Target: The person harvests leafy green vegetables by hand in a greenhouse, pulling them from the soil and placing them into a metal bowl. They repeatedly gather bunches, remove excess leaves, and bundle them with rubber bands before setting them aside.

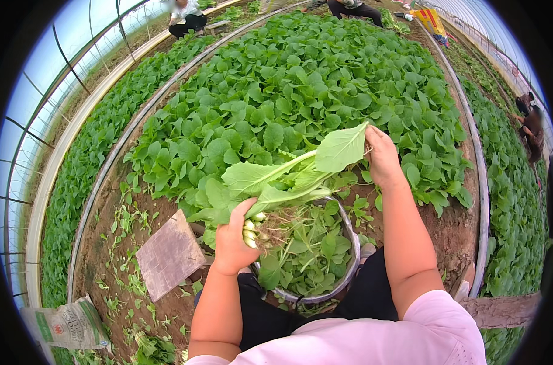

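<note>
My left hand (236,242) is closed around a bunch of leafy greens (258,180), whose pale stem ends and soil-covered roots stick out on its right side. My right hand (382,153) is raised farther right, its fingers pinching at the edge of a broad green leaf (341,148) that reaches over from the bunch. Below both hands, between my knees, a round bucket (355,248) holds loose leaves and small plants (319,255). Ahead grows a dense bed of leafy green plants (299,91).
A square board (170,255) stands left of the bucket. Picked greens (153,349) and a fertilizer sack (69,325) lie lower left. Grey pipes (479,182) border the bed. A wooden plank (502,310) is at right. Other people (187,16) crouch farther off.
</note>
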A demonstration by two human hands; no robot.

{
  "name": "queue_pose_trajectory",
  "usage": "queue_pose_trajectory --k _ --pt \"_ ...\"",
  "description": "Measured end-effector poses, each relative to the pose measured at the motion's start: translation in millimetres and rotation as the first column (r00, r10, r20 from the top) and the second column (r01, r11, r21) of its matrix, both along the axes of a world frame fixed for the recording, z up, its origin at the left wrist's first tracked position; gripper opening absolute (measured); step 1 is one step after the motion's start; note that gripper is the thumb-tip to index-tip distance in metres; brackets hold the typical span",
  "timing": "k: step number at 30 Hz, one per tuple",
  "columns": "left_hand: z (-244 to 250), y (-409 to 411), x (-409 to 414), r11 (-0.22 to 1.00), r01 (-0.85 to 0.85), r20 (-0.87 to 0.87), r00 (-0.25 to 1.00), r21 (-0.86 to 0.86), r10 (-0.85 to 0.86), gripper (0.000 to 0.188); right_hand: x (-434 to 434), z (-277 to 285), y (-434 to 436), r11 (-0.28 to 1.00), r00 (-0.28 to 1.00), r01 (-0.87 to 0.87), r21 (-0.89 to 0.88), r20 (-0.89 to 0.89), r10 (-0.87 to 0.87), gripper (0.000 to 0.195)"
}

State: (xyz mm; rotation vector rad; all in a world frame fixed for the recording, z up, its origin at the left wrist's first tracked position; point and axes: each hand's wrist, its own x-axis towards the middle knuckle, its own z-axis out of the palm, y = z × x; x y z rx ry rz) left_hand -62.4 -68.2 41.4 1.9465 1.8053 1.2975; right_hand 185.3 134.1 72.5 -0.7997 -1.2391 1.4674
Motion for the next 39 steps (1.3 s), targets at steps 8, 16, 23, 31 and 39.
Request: queue_pose_trajectory --k 8,16,23,31,39 --pt "-0.6 -2.1 3.2 0.987 0.033 0.008 0.999 -0.159 -0.032 0.071 -20.8 4.5 -19.7 0.911 0.865 -0.399 -0.107 0.286 0.412 0.043" --pt "-0.9 0.6 1.5 0.980 -0.056 -0.065 0.997 -0.193 0.044 0.069 -20.8 -11.7 -12.0 0.983 0.933 -0.163 0.084 0.338 0.126 0.020" --pt "-14.2 1.2 -19.4 0.990 -0.053 0.278 0.956 -0.130 0.087 0.069 18.0 11.1 4.7 0.986 0.922 -0.145 -0.085 -0.374 0.103 0.019" --pt "-15.5 2.3 -22.1 0.986 0.152 0.468 0.878 -0.074 -0.100 0.065 -17.1 -6.6 -22.1 0.913 0.897 -0.402 0.062 0.228 0.379 0.068" --pt "-23.4 8.6 -24.6 0.962 0.212 0.579 0.811 -0.170 -0.076 0.061 -23.4 -4.5 -28.8 0.931 0.882 -0.352 0.094 0.367 0.297 0.021"
